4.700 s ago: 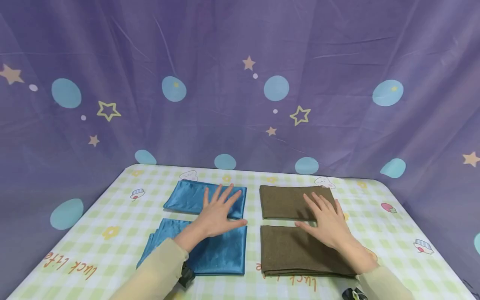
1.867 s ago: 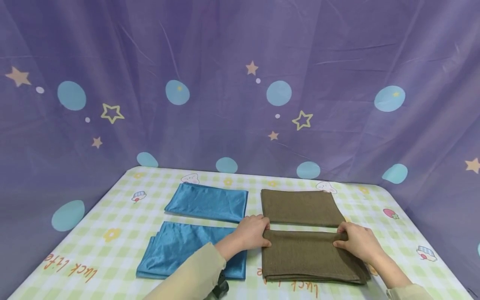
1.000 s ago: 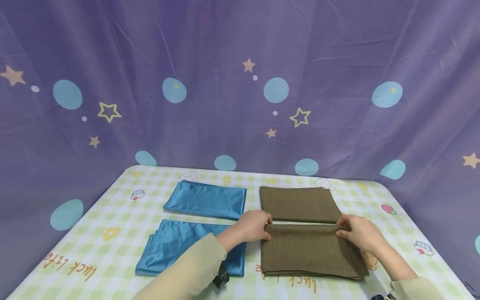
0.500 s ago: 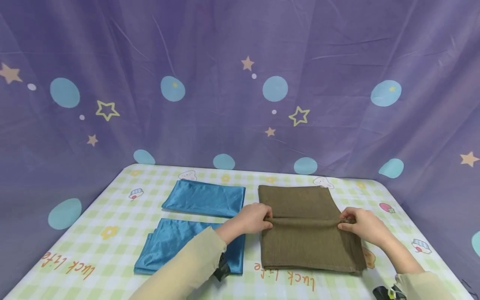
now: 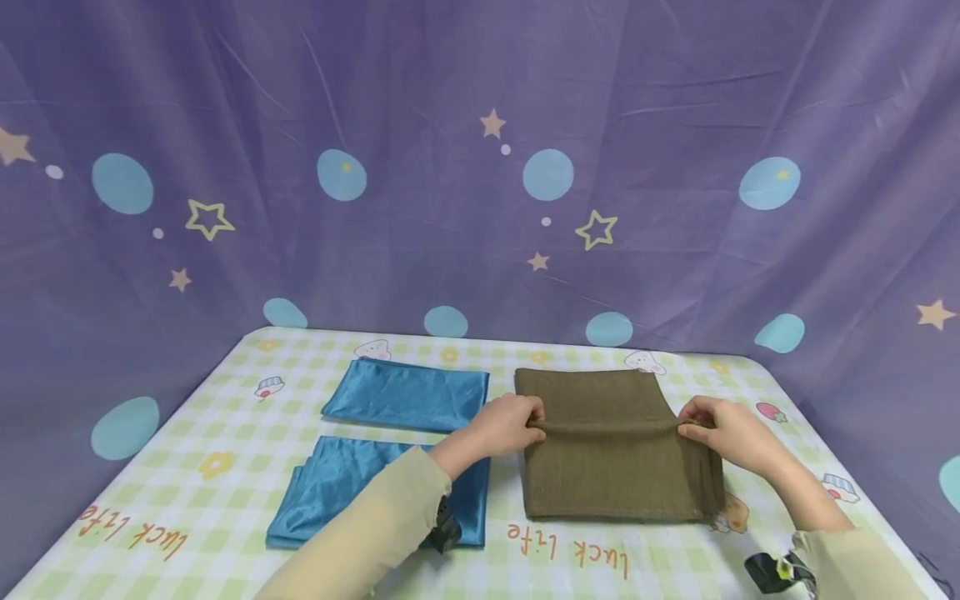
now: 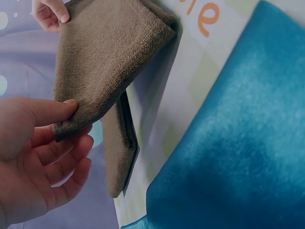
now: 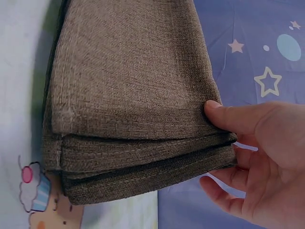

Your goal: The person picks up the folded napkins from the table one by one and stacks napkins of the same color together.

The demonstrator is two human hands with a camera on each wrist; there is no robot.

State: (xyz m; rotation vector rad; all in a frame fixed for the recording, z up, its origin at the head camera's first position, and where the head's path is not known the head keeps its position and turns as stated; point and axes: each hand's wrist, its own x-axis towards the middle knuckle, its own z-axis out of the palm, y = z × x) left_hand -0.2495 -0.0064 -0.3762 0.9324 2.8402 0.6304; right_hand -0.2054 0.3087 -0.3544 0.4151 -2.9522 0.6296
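Observation:
A folded brown cloth (image 5: 615, 479) is held by its far edge, which is lifted above the table. My left hand (image 5: 506, 425) pinches its far left corner between thumb and fingers. At the far right corner my right hand (image 5: 727, 429) pinches it the same way; the right wrist view shows several folded layers of the brown cloth (image 7: 138, 105) there. Behind it lies a second folded brown cloth (image 5: 592, 396), its near edge hidden by the held one. In the left wrist view the thumb presses on top of the held brown cloth (image 6: 105, 57), with fingers beneath.
Two folded shiny blue cloths lie on the left: a far one (image 5: 408, 396) and a near one (image 5: 337, 483), partly under my left forearm. The table has a green-and-white checked cover (image 5: 180, 500). A purple curtain (image 5: 450, 242) with stars hangs behind.
My hands came down from above the cloths and pinched the near brown cloth's far corners. Then they raised that edge and moved it away from me, over the second brown cloth's near edge.

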